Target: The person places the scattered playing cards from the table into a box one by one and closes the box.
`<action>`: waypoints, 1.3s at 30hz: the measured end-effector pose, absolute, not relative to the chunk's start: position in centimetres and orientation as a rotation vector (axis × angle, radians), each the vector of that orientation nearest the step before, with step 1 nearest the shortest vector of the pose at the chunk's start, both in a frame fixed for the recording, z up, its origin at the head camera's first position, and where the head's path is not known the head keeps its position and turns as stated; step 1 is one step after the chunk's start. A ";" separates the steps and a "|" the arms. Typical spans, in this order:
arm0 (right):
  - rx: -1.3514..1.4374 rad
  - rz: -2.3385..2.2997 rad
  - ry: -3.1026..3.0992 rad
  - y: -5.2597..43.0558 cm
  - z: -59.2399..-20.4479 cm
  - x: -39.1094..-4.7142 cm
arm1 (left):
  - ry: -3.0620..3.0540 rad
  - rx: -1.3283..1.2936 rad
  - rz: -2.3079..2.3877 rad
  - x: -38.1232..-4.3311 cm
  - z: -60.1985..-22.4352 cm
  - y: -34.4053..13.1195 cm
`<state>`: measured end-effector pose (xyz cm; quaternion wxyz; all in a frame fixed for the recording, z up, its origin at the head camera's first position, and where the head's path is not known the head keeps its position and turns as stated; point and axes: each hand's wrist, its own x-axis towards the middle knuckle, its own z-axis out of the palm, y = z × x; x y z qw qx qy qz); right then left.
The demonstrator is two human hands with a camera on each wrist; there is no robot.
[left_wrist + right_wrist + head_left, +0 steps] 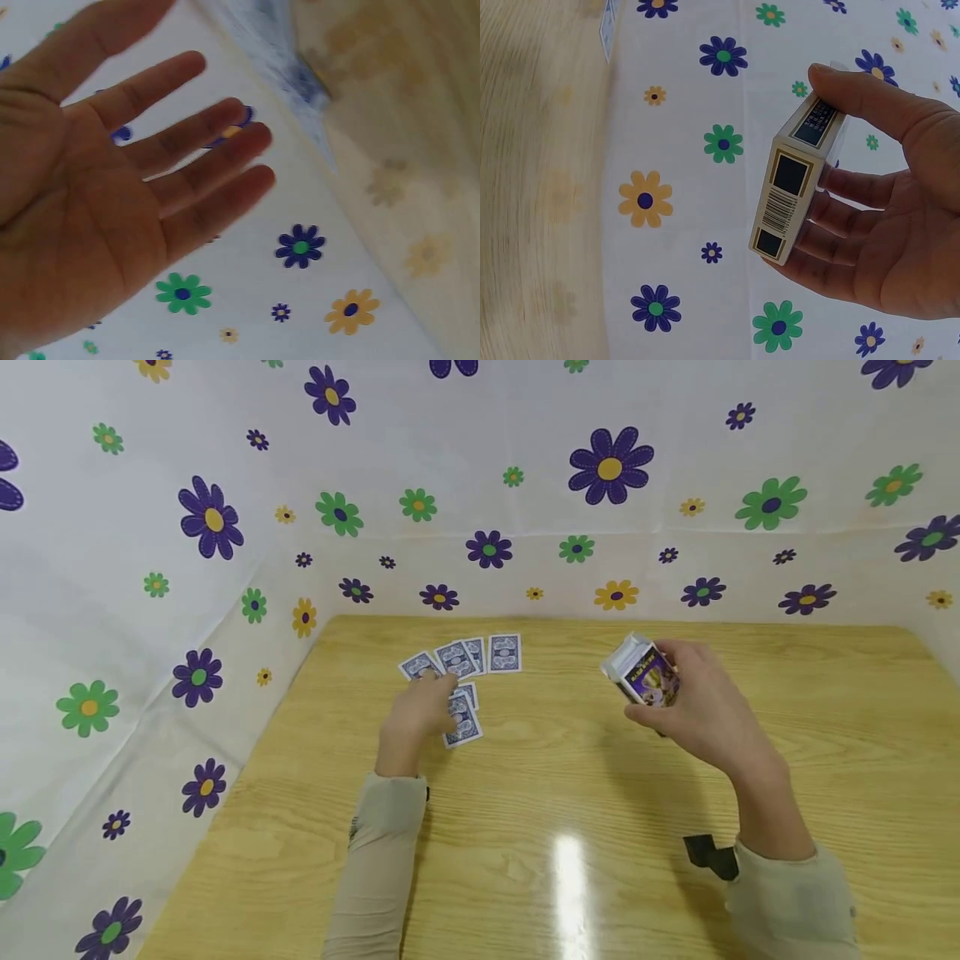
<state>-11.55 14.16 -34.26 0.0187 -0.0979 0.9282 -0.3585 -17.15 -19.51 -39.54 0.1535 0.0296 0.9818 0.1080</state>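
In the head view, several blue-backed playing cards (505,653) lie face down on the left part of the table, some overlapping. My left hand (420,710) is over the near-left cards, its fingers covering part of them. Seen from the left wrist, this hand (112,180) has its fingers extended and apart, nothing in the palm, with blurred cards (289,67) beyond the fingertips. My right hand (708,710) grips a card box (651,677) above the table, thumb on one side and fingers on the other. Its top flap stands raised. The right wrist view shows the box's barcode end.
The wooden table (525,793) runs up to a white flower-printed cloth (465,468) at the back and left. A black strap piece (711,857) sticks out from the right sleeve (791,897). Light glares off the table near the front.
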 end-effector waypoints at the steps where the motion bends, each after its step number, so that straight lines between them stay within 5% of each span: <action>1: -0.304 -1.115 2.870 14.1 -34.4 -11.7 | 2.801 0.087 0.327 -17.4 -40.0 -19.8; 39: -0.340 -0.967 2.802 14.6 -35.8 -12.5 | 2.753 -0.057 0.510 -20.8 -40.9 -19.9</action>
